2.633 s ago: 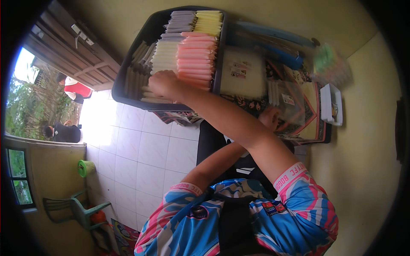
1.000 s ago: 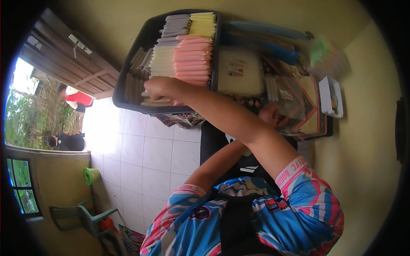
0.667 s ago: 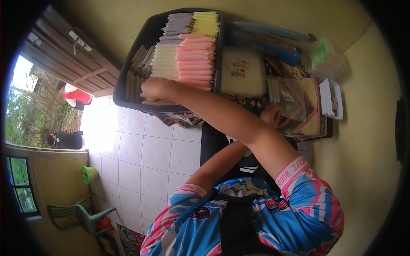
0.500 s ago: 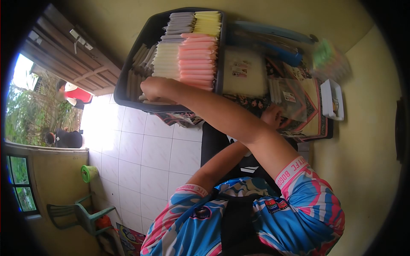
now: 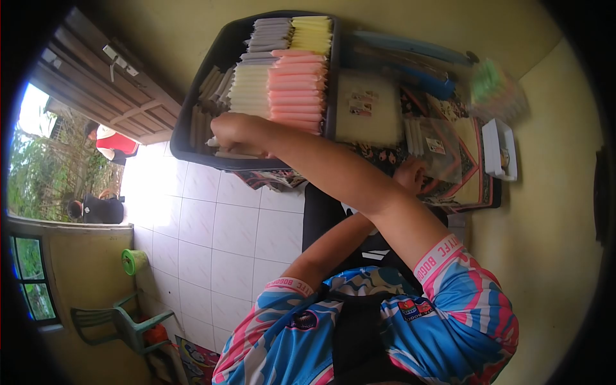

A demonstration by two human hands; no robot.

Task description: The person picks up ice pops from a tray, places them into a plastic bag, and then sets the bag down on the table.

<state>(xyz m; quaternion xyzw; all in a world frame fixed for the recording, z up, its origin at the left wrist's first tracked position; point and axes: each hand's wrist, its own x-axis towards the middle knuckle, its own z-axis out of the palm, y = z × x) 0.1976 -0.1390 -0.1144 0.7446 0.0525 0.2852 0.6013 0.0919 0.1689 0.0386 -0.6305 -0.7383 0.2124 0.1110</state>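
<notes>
My right arm reaches across my left one into a large dark tub (image 5: 181,138) packed with slim wrapped sticks. There my right hand (image 5: 236,132) is closed, fingers curled down, with the pale tip of a white wrapped stick (image 5: 212,142) showing beside it. Pink sticks (image 5: 296,93) and cream sticks (image 5: 249,90) are stacked just beyond. Under the crossing forearm, my left hand (image 5: 409,174) pinches the near edge of a clear plastic bag (image 5: 447,157). This bag has a small printed label and several pale sticks at its left side. My forearm partly hides the left hand.
A stack of clear labelled bags (image 5: 369,125) lies right of the tub on a patterned cloth. A white plastic box (image 5: 499,151) stands at the right edge, near a blurred bundle of colourful sticks (image 5: 497,93). A green chair (image 5: 125,324) and two people outside are at left.
My right hand has barely shifted in the tub; more white sticks show around its fingers. The left hand has moved slightly up along the bag's edge.
</notes>
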